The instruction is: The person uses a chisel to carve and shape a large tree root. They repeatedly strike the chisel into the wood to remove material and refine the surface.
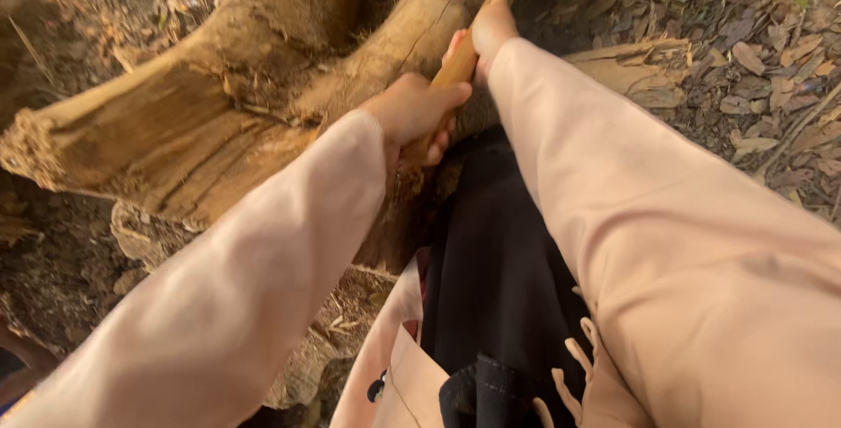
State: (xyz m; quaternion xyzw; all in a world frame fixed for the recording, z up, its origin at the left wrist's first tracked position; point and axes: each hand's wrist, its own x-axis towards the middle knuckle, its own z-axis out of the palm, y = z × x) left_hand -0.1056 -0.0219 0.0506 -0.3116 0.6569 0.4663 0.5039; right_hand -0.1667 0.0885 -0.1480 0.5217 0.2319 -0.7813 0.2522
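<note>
Your left hand (413, 111) is clenched around the lower part of a wooden handle (459, 63), knuckles up, fingertips curling under the shaft at its 5 o'clock side. Your right hand (489, 29) is clenched on the same handle farther up, at about 1 o'clock from the left hand, with a short bare stretch of handle showing between the two grips. The handle runs on a slant from 7 o'clock to 1 o'clock, its far end reaching the top of the view, where a small dark bit caps it; you cannot tell from here what head it carries, since that end is cut off and in shadow.

Both your arms come in from the bottom in pale pink sleeves, the left sleeve (263, 253) from 7 o'clock, the right sleeve (666, 218) from 4 o'clock, and they meet at the handle. Between them hangs dark cloth (499, 261) with a pink edge and fringe at 6 o'clock.

The handle lies over a big split log (175, 130), whose rough, fibrous cut end sits at 9 o'clock from your left hand. A curved limb of the same wood rises at 11 o'clock, just beside the handle; whether the tool's far end touches the wood is hidden. Dry leaves (753, 69) and wood chips cover the ground at 3 o'clock from your right hand, and bare soil lies at 8 o'clock.
</note>
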